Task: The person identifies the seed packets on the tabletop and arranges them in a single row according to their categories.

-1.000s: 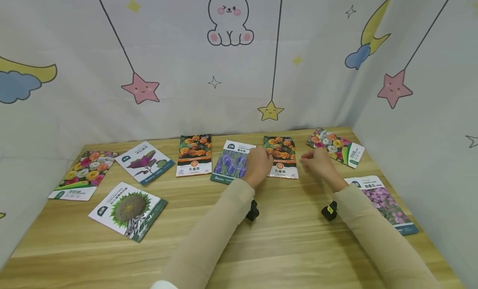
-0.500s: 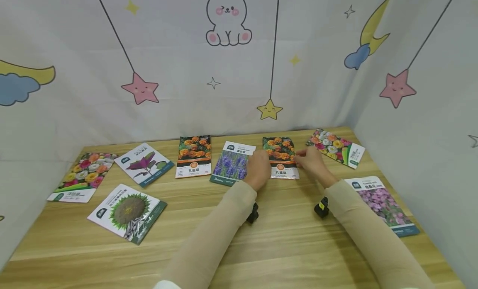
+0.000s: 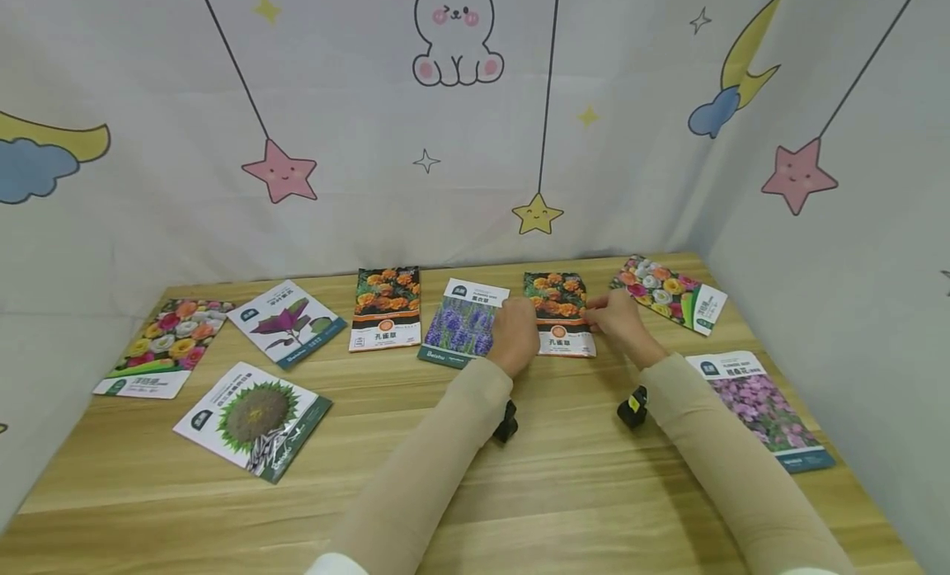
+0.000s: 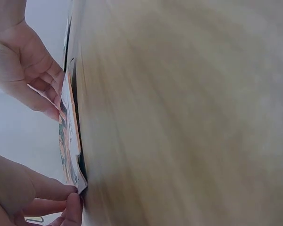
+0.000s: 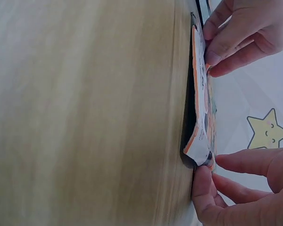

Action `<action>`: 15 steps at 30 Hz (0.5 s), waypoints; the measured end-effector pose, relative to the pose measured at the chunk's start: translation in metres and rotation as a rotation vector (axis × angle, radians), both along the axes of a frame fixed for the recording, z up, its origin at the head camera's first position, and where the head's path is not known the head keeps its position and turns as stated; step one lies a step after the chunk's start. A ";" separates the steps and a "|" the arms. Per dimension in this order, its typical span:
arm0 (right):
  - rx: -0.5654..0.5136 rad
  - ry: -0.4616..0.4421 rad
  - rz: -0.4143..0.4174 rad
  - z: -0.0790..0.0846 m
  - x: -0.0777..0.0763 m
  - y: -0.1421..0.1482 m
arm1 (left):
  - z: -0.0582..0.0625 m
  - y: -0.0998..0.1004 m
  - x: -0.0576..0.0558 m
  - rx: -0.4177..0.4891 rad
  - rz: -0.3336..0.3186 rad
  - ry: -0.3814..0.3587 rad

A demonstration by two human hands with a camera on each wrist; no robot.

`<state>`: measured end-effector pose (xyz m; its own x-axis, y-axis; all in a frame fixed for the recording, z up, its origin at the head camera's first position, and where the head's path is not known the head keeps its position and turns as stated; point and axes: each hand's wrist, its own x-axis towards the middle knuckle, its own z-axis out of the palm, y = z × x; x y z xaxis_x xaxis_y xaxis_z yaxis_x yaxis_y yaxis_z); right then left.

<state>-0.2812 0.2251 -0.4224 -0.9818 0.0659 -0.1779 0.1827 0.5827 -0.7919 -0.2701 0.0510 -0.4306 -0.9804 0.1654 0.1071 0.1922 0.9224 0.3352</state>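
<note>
Now the right hand joins the left hand at the orange-flower packet near the surface's far edge. Nearly closed, both pinch it: a two-sided hold.

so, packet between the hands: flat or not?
Not flat: wrist views show a dark gap between table and marigold packet, near edge raised.
</note>
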 end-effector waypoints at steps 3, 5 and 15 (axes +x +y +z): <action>-0.014 -0.004 -0.023 0.001 0.001 -0.001 | 0.001 0.000 0.000 0.018 0.003 -0.008; -0.018 -0.011 -0.035 0.002 0.001 -0.001 | 0.003 0.001 0.000 0.050 0.009 -0.027; -0.064 -0.031 -0.062 0.003 0.003 0.000 | 0.008 -0.002 0.001 0.163 0.009 -0.060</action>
<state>-0.2786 0.2248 -0.4197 -0.9702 0.1137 -0.2140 0.2417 0.5176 -0.8208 -0.2688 0.0486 -0.4226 -0.9871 0.1421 0.0734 0.1598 0.8564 0.4909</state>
